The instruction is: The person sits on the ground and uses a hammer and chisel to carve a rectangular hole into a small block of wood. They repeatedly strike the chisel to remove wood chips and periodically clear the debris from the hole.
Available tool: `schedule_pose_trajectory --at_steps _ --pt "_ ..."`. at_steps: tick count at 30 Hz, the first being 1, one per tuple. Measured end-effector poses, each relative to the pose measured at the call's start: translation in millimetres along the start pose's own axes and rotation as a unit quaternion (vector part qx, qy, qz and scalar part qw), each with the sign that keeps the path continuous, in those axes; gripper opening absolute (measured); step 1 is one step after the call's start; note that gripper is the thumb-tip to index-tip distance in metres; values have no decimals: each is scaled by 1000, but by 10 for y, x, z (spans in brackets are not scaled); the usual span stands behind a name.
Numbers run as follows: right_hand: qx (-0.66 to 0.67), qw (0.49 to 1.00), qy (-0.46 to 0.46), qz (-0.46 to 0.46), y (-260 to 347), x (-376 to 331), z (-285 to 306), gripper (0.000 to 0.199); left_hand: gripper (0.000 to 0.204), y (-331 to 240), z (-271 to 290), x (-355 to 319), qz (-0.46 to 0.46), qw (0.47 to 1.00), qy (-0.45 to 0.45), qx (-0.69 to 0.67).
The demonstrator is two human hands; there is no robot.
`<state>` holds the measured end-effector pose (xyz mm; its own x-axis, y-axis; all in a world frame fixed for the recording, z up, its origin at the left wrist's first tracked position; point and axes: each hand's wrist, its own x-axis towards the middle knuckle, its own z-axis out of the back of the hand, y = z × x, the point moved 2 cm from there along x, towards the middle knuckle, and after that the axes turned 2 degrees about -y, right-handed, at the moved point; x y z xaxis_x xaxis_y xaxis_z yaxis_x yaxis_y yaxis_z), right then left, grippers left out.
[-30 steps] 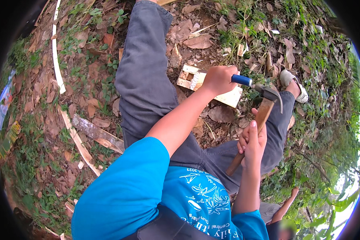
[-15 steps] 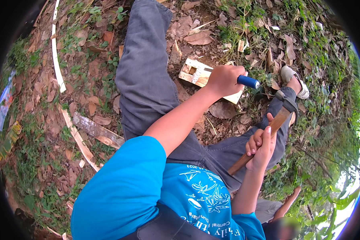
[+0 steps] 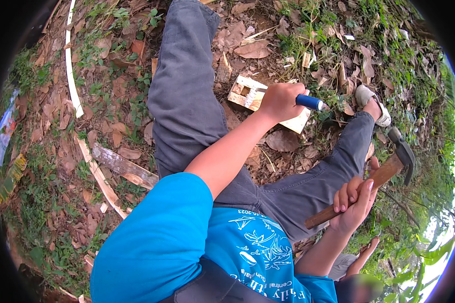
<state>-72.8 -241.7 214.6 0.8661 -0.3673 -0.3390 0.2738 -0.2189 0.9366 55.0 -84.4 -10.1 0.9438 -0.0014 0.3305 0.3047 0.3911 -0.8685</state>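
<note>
Raised farther from the wooden frame (image 3: pixel 268 103), the hammer (image 3: pixel 384 171) sat gripped in the right hand (image 3: pixel 354 204), cocked to strike, while left-hand (image 3: pixel 280 101) fingers wrapped the blue-handled tool (image 3: pixel 309 102).

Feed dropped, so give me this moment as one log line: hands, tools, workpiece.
left hand: grips blue-handled tool on wood block | right hand: holds hammer raised, off block | ground: leaves

Hammer (image 3: pixel 384 169): wooden handle, dark metal head.
</note>
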Motion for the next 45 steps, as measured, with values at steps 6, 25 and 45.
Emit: schedule_pose_trajectory --at_steps 6,25,45 --pt "30 998 -1 56 194 -2 24 52 25 -108 18 34 10 999 -26 -16" --pt "31 999 16 31 117 6 -47 52 26 -7 49 49 32 998 -40 -34" --pt "60 992 14 111 -56 -82 -382 53 24 -34 111 90 33 997 -44 -44"
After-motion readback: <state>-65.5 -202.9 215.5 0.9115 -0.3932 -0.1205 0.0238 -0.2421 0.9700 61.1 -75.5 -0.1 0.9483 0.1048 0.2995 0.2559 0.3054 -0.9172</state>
